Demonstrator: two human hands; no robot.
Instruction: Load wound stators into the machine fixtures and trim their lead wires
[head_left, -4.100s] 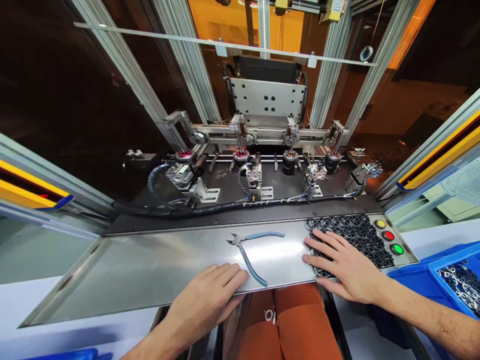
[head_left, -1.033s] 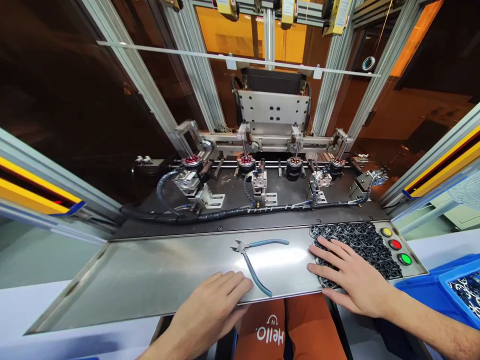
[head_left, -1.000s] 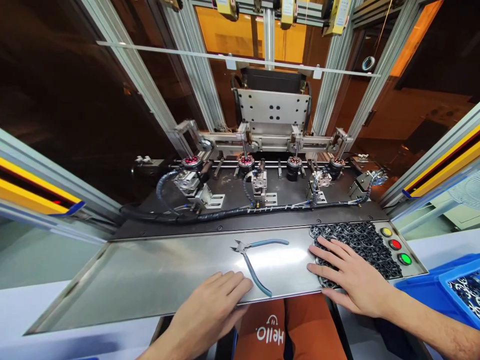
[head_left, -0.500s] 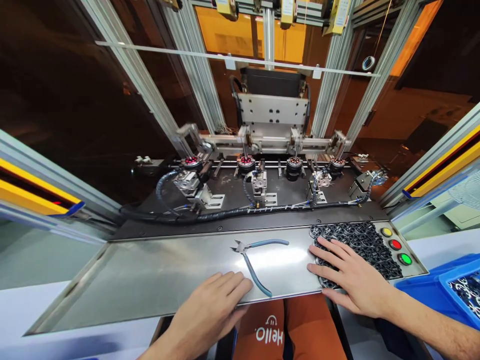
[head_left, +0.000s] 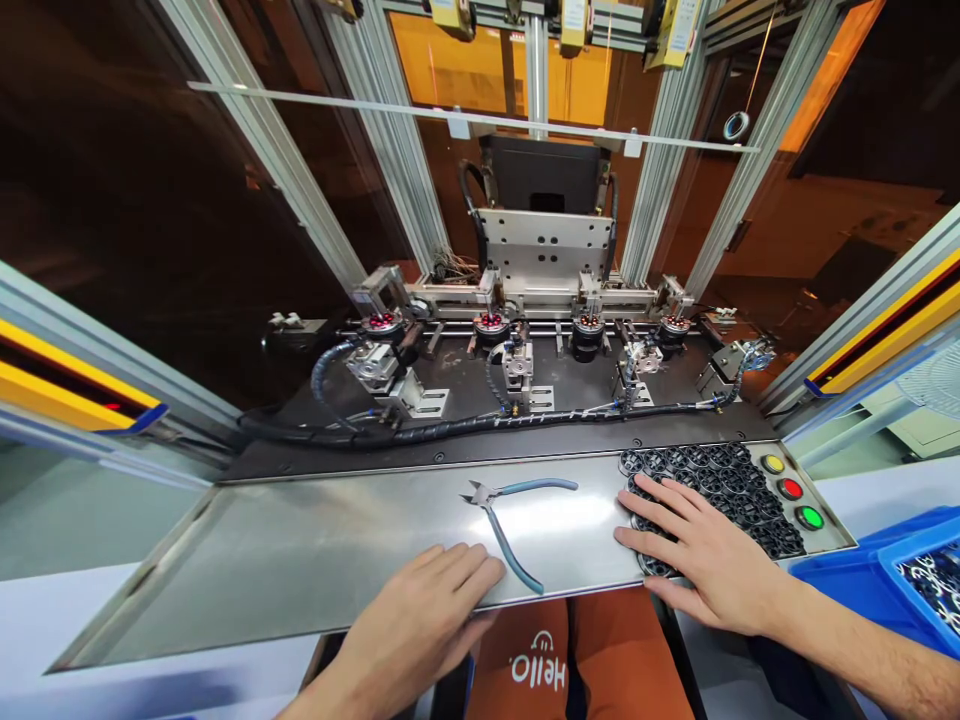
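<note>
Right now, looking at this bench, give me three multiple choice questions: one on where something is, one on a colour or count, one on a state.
1. Where do the pliers lie?
A. on the metal shelf between the two hands
B. in the blue bin
C. under the right hand

2. Which colours are the three round buttons?
A. blue, white, black
B. yellow, red, green
C. all red

3. How is the right hand placed?
A. clenched around the pliers
B. raised off the bench
C. flat, fingers spread, on the black rings

Answers: 1 A, the pliers rest on bare metal beside the left hand. 2 B, those colours show in a row. 3 C, the palm lies open on the rings.
</note>
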